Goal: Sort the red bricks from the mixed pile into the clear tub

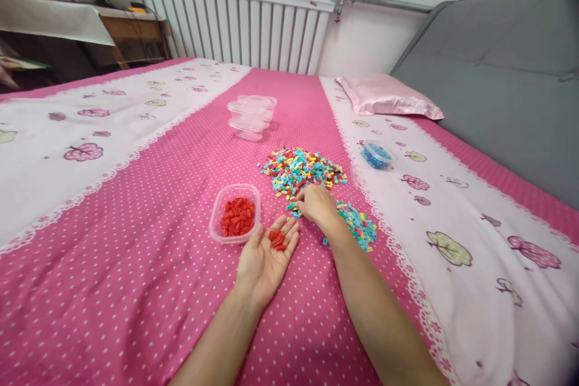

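My left hand (pixel 265 259) lies palm up with its fingers stretched out, cradling several small red toy bricks (pixel 277 240). Just left of it stands a clear plastic box (pixel 212 229) holding many red bricks (pixel 237 217). My right hand (pixel 315 205) reaches down at the near edge of a mixed heap of coloured toy bricks (pixel 298 169), fingers pinched together. Whatever sits between those fingertips is too small to make out. Beside my right wrist is a second pile of mostly blue, green and yellow bricks (pixel 359 226), partly hidden by the forearm.
Stacked clear plastic boxes (pixel 251 114) stand farther back on the pink dotted bedsheet (pixel 172 193). At the right is a round-cornered box of blue bricks (pixel 377 155). A pink pillow (pixel 389 95) lies by the grey headboard (pixel 497 72); a white radiator (pixel 244 27) lines the wall.
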A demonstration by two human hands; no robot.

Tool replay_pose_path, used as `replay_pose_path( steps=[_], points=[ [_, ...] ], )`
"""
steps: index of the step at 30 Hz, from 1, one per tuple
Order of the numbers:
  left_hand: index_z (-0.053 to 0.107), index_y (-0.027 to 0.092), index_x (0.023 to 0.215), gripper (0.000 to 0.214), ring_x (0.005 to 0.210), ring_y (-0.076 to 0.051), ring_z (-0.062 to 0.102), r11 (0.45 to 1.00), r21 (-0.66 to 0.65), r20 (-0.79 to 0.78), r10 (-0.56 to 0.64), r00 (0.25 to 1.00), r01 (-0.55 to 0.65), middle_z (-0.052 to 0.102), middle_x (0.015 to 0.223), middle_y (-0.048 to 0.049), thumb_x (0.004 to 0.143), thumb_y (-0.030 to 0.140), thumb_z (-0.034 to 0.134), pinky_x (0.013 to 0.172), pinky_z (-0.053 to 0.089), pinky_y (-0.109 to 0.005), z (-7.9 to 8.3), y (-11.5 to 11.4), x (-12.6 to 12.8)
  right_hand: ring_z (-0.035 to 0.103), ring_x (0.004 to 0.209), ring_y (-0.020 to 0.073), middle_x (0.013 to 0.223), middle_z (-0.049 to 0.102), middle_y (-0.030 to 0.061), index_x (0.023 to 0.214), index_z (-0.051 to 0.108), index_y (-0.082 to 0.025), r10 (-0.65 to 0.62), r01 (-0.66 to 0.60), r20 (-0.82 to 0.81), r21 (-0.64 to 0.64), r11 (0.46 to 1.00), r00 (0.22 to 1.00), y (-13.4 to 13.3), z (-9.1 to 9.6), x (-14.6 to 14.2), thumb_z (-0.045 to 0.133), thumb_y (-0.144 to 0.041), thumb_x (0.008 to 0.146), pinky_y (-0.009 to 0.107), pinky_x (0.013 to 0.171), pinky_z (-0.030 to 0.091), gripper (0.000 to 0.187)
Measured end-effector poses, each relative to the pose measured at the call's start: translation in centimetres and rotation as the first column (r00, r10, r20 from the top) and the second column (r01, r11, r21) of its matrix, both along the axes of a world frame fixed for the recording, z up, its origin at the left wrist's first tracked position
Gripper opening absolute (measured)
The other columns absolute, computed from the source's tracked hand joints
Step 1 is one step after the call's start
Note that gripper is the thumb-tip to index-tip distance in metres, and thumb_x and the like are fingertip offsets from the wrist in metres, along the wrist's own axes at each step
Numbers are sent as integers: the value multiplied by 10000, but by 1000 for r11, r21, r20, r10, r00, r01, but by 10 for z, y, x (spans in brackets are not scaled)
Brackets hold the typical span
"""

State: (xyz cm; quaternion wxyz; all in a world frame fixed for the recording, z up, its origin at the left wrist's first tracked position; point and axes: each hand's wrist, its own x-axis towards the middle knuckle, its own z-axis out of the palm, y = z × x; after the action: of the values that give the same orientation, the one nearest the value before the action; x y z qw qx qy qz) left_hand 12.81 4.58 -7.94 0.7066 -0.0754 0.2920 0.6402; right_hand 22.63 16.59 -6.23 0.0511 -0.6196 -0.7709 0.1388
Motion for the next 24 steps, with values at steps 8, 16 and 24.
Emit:
replay_pose_path(
  steps=[8,16,24],
  points=[
    [469,48,1244,407,1001,-246,652,1000,2,2,-6,1000,6,626,1134,-207,947,272,305,791,567,-324,0,0,-1,662,917,186,912,732,37,814,726,-240,5,-5,-102,0,1000,995,1,3,6,662,-238,744,240,754,467,94],
    [450,52,1281,432,1042,-254,634,1000,-14,6,-4,1000,4,630,1135,-204,952,282,292,812,559,-329,2,-1,0,656,873,186,882,724,24,824,701,-230,-52,66,-128,109,992,990,3,15,23,620,-228,765,255,733,455,100],
    [446,38,1287,440,1008,-252,648,1000,-17,9,2,1000,-2,632,1129,-211,951,277,292,794,563,-328,2,0,0,636,752,141,794,713,13,789,698,-199,129,-113,-262,76,991,956,-11,32,26,653,-201,733,233,675,438,72]
  ],
)
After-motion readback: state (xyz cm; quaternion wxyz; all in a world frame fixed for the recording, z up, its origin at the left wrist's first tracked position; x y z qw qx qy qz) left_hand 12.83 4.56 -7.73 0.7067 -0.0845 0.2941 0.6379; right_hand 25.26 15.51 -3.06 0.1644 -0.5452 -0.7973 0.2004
